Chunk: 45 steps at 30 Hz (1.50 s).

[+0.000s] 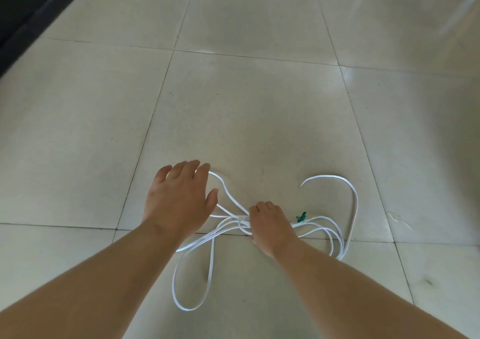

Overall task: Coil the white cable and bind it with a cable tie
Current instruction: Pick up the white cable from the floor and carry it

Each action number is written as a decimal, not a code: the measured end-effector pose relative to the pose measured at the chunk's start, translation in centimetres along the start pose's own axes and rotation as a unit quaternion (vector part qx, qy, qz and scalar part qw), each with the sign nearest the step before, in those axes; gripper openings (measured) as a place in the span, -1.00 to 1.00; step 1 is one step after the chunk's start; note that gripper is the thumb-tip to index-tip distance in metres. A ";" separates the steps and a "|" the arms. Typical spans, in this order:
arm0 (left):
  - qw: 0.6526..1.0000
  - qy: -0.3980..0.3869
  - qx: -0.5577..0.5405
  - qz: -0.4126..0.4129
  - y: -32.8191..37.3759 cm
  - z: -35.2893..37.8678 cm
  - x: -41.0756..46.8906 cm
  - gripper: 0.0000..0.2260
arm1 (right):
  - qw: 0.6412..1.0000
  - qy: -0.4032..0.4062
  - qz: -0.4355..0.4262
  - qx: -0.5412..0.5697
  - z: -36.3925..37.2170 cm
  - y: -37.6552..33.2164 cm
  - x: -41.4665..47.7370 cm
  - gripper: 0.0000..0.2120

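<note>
The white cable (211,258) lies on the tiled floor in loose loops that cross at one bunched point in the middle. My right hand (270,224) is closed over that bunched crossing, pressing or gripping the strands. My left hand (179,195) hovers flat, fingers together and extended, over the cable's left loop, holding nothing. A small green tie (301,217) sits on the strands just right of my right hand. One free cable end (311,179) curls up to the right.
Beige floor tiles (259,92) with dark grout lines stretch all around. A dark wall or furniture edge (23,8) runs along the top left. A small scuff marks the tile at the right (397,218).
</note>
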<state>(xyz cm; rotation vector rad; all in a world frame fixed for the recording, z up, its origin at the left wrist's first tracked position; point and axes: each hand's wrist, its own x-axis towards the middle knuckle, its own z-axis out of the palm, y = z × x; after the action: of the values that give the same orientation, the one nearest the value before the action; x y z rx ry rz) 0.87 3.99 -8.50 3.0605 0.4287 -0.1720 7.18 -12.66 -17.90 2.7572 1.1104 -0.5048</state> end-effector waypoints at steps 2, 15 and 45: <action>1.000 0.002 -0.001 0.001 0.1 -0.2 -0.2 -0.52 | 1.000 0.001 0.024 -0.017 0.9 -0.9 -0.7 -0.69; 0.999 0.023 0.022 0.017 1.1 -2.7 -0.5 -0.53 | 0.995 -0.052 0.044 0.077 -1.9 -0.3 -3.5 -0.76; 0.991 0.132 0.018 0.020 12.6 -74.2 -0.5 -0.67 | 0.974 0.135 0.184 0.013 -78.7 17.2 -28.9 -0.71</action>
<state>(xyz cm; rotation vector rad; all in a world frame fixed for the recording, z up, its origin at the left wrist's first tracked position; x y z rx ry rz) 11.57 -3.71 65.58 3.1350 0.3782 0.2333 19.98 -25.12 65.83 3.0186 0.6058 -0.1011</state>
